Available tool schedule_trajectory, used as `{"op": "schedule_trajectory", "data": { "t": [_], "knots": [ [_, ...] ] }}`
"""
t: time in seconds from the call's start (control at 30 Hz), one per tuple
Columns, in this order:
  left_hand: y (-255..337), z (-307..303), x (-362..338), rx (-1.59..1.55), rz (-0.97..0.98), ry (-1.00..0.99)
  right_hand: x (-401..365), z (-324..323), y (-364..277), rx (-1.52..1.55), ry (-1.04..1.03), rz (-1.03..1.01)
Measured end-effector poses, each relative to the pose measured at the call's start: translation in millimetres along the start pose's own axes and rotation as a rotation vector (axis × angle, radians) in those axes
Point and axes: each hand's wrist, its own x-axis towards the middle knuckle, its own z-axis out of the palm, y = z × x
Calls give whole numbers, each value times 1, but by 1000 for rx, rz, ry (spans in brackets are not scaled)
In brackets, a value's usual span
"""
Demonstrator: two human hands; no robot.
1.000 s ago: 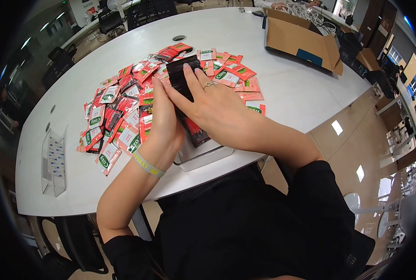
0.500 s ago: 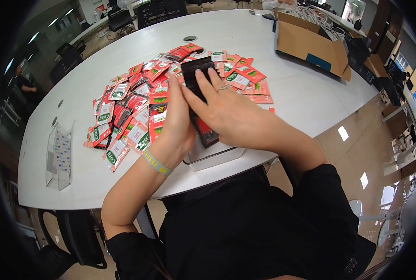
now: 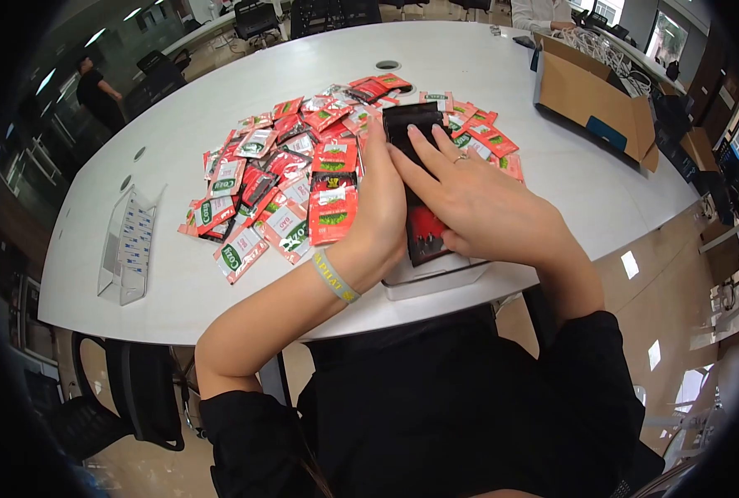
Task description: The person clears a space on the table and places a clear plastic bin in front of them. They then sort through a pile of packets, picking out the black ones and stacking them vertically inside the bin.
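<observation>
A row of black sachets (image 3: 413, 119) stands over a white tray (image 3: 436, 285) near the table's front edge. My right hand (image 3: 485, 195) lies over them with fingers spread, its fingertips on the black sachets. Along their left side my left hand (image 3: 379, 199) is held on edge, palm toward the row, its fingers straight. Below my right hand a red and black sachet (image 3: 426, 235) shows. Left of my hands lies a heap of red and white sachets (image 3: 286, 217); more sachets (image 3: 487, 137) lie to the right.
A clear plastic holder (image 3: 134, 245) with blue-and-white strips stands on the left of the white table (image 3: 303, 62). An open cardboard box (image 3: 589, 100) sits at the back right, near white cables (image 3: 606, 54). A person (image 3: 99, 95) stands at the far left; another sits behind.
The view has shifted, so the table and hands appear further right. My right hand still lies over the black sachets, and more of the person at the left shows.
</observation>
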Motion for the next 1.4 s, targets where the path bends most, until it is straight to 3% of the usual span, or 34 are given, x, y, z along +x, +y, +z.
{"op": "schedule_trajectory", "data": {
  "t": [0.17, 0.23, 0.4, 0.47, 0.63, 0.7, 0.8, 0.87, 0.93, 0.97, 1.1, 1.4],
  "knots": [
    [19, -5, 22, 153, 260, 83, -2, -9, 14, 137, -27, -50],
    [29, -17, 50, 237, 350, 134, -4, -17, 25, 339, 53, -68],
    [37, -77, 139, 997, 782, 236, -6, -22, 67, 378, 266, -72],
    [31, -94, 158, 1235, 864, 213, -5, -20, 81, 358, 277, 166],
    [18, -120, 194, 1489, 746, 92, 6, 19, 130, 308, 221, 402],
    [14, -125, 204, 1749, 652, -23, 11, 45, 153, 338, 30, 501],
    [8, -125, 207, 1834, 526, -68, 11, 80, 169, 273, 6, 654],
    [1, -135, 220, 1839, 554, -94, 0, 106, 189, 241, 8, 740],
    [-5, -138, 222, 1862, 615, -98, -21, 123, 205, 159, 135, 977],
    [-7, -136, 222, 1856, 615, -115, -32, 127, 210, 139, 57, 1084],
    [-7, -129, 220, 1939, 736, -96, -59, 125, 217, 74, -119, 1109],
    [15, -119, 214, 2087, 668, -169, -54, 119, 210, 44, -157, 1178]
  ]
}}
